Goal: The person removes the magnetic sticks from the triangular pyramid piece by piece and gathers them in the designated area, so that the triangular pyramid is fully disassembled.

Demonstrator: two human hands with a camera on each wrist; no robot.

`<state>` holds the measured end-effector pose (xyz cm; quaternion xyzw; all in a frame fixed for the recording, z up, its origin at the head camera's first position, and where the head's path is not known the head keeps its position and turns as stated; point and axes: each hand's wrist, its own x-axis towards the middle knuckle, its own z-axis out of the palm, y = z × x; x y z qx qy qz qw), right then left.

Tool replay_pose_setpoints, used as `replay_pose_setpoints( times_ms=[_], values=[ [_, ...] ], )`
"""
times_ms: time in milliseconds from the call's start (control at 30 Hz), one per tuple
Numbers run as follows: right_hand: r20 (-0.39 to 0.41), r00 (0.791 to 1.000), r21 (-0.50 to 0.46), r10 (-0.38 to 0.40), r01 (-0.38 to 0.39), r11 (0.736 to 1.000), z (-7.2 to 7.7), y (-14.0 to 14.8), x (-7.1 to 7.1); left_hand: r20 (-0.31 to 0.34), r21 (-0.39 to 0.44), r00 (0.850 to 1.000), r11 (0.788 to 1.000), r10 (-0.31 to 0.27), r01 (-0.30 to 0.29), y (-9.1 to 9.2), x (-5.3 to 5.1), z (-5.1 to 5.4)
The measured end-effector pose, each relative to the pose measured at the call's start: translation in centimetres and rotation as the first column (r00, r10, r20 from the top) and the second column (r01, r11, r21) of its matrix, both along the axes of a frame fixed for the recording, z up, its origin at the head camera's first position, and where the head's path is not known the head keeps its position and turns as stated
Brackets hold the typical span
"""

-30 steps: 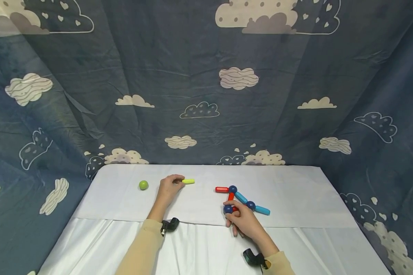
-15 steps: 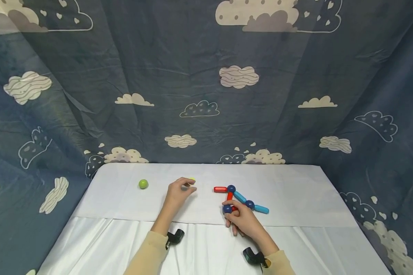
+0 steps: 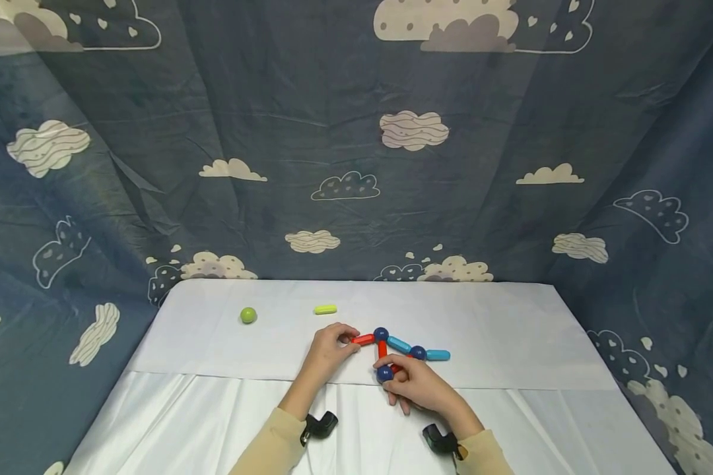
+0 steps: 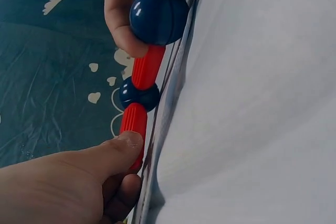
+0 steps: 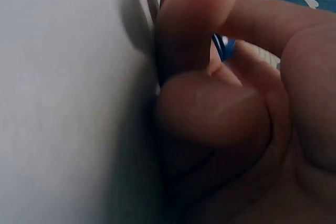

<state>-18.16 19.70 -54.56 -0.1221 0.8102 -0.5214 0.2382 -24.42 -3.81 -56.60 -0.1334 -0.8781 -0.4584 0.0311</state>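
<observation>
A magnetic stick-and-ball piece lies on the white cloth in the head view. It joins red and light blue sticks with dark blue balls. My left hand (image 3: 328, 349) pinches the free red stick (image 3: 364, 340) at its left end; the left wrist view shows the thumb pressed on that red stick (image 4: 135, 119). With thumb and forefinger, my right hand (image 3: 418, 382) holds the nearest dark blue ball (image 3: 383, 374). Another red stick (image 3: 383, 349) runs from there to the far ball (image 3: 381, 334). A light blue stick (image 3: 438, 355) ends the chain at right. Fingers fill most of the right wrist view.
A loose yellow stick (image 3: 325, 309) lies beyond my left hand. Farther left sits a green ball (image 3: 247, 315). The white-covered table (image 3: 511, 330) ends at the back against a dark cloud-patterned curtain (image 3: 475, 218).
My left hand has let go of the yellow stick, moved right and nearer, and taken hold of the red stick. The joined piece has turned and shifted slightly left; the right hand keeps its hold.
</observation>
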Motion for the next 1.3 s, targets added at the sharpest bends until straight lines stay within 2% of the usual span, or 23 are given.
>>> replay_pose_setpoints(
  times_ms=[200,267,367,433,500,567,667,800,900,1100,1300],
  values=[
    [0.004,0.999,0.011,0.042,-0.042,0.999,0.8,1.1,0.1,0.038,0.001,0.999,1.000,-0.015,0.015,-0.2,0.3,0.0],
    [-0.012,1.000,-0.007,0.007,-0.007,1.000,1.4,1.5,0.2,0.053,-0.002,0.998,1.000,-0.024,0.024,-0.3,0.5,-0.1],
    [-0.064,0.990,-0.033,-0.124,0.123,0.992,2.4,2.0,0.1,0.085,0.001,0.995,0.999,-0.053,0.054,-0.4,0.7,-0.2],
    [-0.121,0.964,-0.030,-0.236,0.234,0.972,2.8,2.2,-0.1,0.095,0.004,0.992,0.996,-0.086,0.086,-0.4,0.7,-0.2],
    [-0.208,0.922,0.001,-0.326,0.334,0.943,2.8,2.3,-0.3,0.102,0.013,0.987,0.993,-0.122,0.121,-0.4,0.7,-0.3],
    [-0.301,0.875,0.044,-0.378,0.409,0.912,2.5,2.2,-0.5,0.106,0.021,0.983,0.988,-0.152,0.150,-0.4,0.7,-0.3],
    [-0.409,0.822,0.106,-0.395,0.473,0.875,1.7,2.0,-0.7,0.116,0.029,0.977,0.984,-0.179,0.177,-0.4,0.9,-0.2],
    [-0.486,0.792,0.166,-0.369,0.498,0.851,1.0,1.5,-1.0,0.128,0.044,0.972,0.981,-0.195,0.191,-0.3,1.0,-0.1],
    [-0.491,0.803,0.214,-0.338,0.487,0.847,0.8,1.3,-1.1,0.133,0.050,0.971,0.980,-0.199,0.194,-0.3,1.0,-0.1],
    [-0.429,0.853,0.268,-0.295,0.433,0.861,0.5,0.8,-1.0,0.139,0.020,0.966,0.975,-0.220,0.219,-0.4,1.0,-0.1],
    [-0.415,0.873,0.295,-0.258,0.397,0.869,0.0,0.7,-1.2,0.152,0.017,0.963,0.974,-0.224,0.224,-0.4,1.0,-0.1]
  ],
)
